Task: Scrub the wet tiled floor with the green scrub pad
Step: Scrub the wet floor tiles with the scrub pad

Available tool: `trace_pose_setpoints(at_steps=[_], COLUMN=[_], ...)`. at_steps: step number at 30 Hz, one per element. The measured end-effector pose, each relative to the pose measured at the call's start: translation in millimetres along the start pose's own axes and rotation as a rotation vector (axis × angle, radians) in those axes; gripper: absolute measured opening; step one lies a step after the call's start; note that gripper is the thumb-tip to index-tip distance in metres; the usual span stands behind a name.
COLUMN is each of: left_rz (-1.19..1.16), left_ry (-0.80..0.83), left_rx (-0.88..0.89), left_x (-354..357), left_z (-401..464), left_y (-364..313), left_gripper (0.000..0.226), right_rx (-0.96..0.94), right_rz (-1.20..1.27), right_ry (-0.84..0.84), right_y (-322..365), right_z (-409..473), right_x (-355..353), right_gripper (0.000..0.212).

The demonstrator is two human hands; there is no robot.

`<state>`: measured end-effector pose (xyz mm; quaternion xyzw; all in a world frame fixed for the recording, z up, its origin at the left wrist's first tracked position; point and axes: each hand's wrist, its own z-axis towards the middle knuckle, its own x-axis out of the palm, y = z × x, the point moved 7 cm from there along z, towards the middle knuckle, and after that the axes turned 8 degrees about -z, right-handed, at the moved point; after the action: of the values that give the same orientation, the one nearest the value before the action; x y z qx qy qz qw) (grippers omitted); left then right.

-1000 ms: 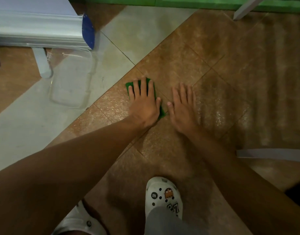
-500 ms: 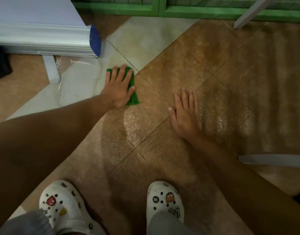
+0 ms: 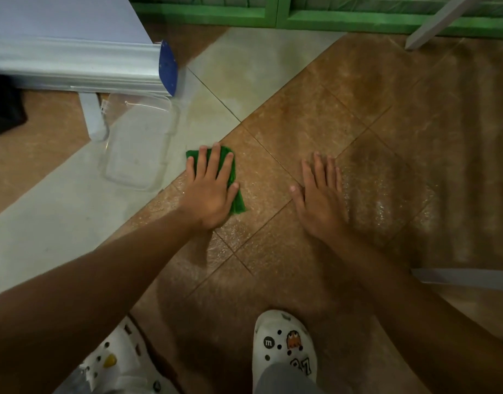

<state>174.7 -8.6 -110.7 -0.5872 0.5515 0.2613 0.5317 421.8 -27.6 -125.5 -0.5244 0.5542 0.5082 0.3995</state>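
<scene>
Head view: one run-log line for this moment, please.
phase: scrubbing | left hand: flat, pressing green scrub pad on wet brown tile | right hand: flat on floor, bracing | clear container: left of pad

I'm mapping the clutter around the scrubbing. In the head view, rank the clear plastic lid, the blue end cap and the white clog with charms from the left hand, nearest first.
From the left hand:
1. Clear plastic lid, just to its left.
2. Blue end cap, farther up-left.
3. White clog with charms, near the bottom right.

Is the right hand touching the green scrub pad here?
Apart. The head view shows the right hand flat on bare brown tile, clear of the green scrub pad.
</scene>
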Motion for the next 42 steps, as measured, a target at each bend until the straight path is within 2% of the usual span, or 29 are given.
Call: trace_pose_setpoints(at_steps=[3,8,16,21,27,34,42], left_rz=[0.018,0.02,-0.037,0.071,0.068,0.092,0.085], left_ry=[0.04,0.095,0.052,0.045,0.073,0.159,0.115], left_rx=[0.042,-0.026,0.0,0.013,0.114,0.052,0.086], left_x=[-11.4,-29.2,8.7,40.6,19.4,-8.1,31.9], left_z=[32.8,75.5,-10.2,-50.8,-2.9,62.6,-28.0], left_y=[4.0,11.4,-20.1,-43.4,-41.0,-26.7,-53.1], left_gripper=[0.069,0.071,0.069,0.071,0.071,0.074,0.072], right_rx=[-0.004,-0.011,-0.001,0.005,0.004,-0.001,-0.004], right_rz=[-0.005,0.017,0.044,0.043,0.031,0.017,0.035], right_ry=[-0.001,-0.017,-0.01,-0.014,-0.034,-0.089,-0.089], right_y=[1.0,1.7,0.5,0.0,-1.2,-0.1,-1.3], right_z=[-0.6,-1.6,-1.6,-0.3,-0.1,-2.2,-2.5], right_x=[0.8,-2.0,-1.2,-0.1,2.5,-1.9,-0.7], right_gripper=[0.067,0.066,0.066,0.066,0.065,0.063,0.064])
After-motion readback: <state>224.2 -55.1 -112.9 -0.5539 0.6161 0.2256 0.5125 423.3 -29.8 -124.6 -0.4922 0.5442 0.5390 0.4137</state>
